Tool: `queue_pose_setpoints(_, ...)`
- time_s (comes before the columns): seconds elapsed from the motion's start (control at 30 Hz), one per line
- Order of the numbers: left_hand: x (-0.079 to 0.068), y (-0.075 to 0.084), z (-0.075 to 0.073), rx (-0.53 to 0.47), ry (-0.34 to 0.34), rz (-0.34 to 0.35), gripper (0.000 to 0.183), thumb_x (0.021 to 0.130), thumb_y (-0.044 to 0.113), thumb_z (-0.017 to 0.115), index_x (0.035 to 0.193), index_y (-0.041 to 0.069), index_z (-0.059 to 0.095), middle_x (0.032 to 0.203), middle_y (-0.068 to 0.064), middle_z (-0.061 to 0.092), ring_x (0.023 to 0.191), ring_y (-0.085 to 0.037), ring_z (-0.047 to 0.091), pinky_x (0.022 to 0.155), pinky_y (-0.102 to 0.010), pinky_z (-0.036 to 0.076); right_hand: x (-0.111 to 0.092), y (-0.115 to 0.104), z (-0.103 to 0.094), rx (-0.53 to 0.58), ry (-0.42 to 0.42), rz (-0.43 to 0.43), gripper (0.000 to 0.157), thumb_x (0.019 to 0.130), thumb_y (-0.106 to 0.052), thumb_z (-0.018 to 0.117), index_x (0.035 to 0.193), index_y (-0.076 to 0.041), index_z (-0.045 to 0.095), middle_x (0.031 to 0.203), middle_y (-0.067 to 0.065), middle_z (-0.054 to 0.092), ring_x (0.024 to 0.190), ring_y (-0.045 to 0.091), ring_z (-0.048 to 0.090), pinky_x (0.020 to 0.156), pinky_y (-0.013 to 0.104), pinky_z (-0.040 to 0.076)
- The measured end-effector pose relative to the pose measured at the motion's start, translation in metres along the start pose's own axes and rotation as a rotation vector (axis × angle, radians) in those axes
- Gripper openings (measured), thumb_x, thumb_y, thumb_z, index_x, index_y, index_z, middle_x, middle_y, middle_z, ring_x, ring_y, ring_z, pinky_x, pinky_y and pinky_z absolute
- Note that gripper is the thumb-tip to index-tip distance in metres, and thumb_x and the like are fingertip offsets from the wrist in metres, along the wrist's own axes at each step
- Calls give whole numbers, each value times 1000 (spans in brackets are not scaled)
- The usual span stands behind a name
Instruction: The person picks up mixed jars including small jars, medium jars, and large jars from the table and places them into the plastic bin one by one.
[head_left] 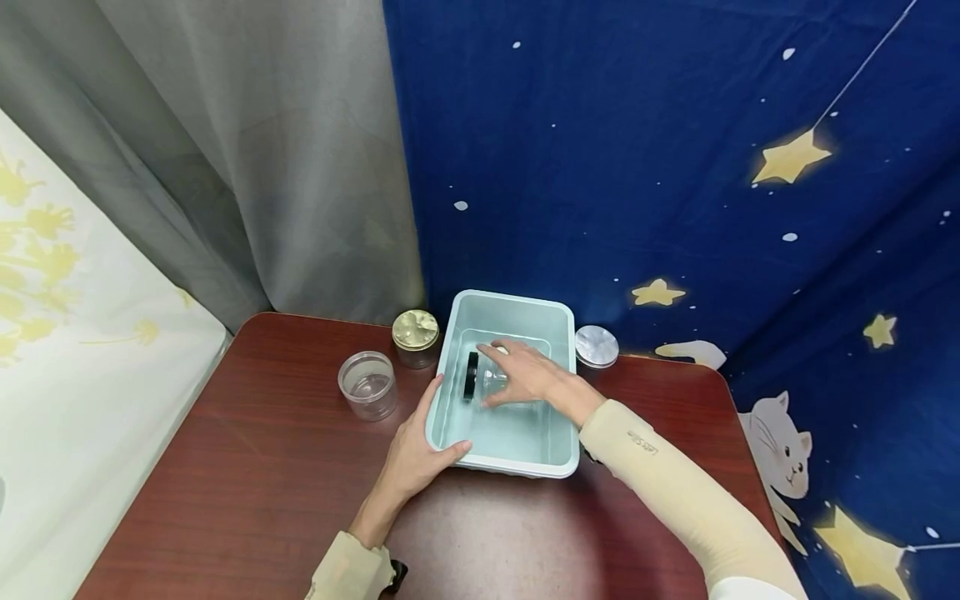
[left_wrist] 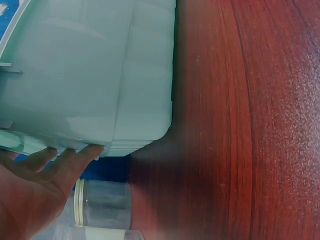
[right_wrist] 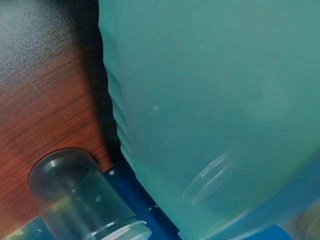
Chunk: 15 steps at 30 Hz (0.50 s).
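A light blue plastic bin (head_left: 517,302) sits on the table. Inside it, a clear jar (head_left: 491,381) with a black lid (head_left: 471,375) lies on its side. My right hand (head_left: 528,372) reaches down over this jar, thumb on one side of its body and fingers on the other, gripping it. At the bin's near left corner, my left hand (head_left: 416,450) rests with fingers along the left side and thumb at the near rim. In the left wrist view, its fairly straight fingers (left_wrist: 75,159) touch the bin's outer wall (left_wrist: 85,75). The right hand is hidden in its wrist view.
Left of the bin stand an open clear jar (head_left: 367,386) and a gold-lidded jar (head_left: 416,337). A silver-lidded jar (head_left: 597,347) is close by the bin's right side. The brown table (head_left: 247,467) ends at a blue curtain (head_left: 600,167) and a grey curtain (head_left: 322,167).
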<state>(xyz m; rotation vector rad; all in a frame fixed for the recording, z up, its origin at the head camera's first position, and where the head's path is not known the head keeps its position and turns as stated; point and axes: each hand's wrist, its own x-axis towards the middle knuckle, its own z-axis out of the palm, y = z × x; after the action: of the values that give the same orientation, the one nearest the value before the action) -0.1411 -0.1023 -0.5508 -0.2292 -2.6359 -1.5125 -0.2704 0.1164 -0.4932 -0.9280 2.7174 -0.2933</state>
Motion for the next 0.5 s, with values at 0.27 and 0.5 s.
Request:
queue_pose_setpoints(0.27,0,1,-2,-9,7,7,103,75,43,84,158,30,25,145,-15,52,119,-35,58,90,-56,46,-5,5,-7,-14,45,-27,99,75,-59,80,155,-19,37,151,13,41,134,35,43,108,52,35)
queue_pose_setpoints(0.5,0,0,-1,-21,5,22,102,75,43,84,158,31,25,147,-13,50,121,-33,57,91,-56,46,-11,8,-9,-65,74,-30,98,75,-62,77,154,-18,38,153,16,38,140,36,35,110,57,30)
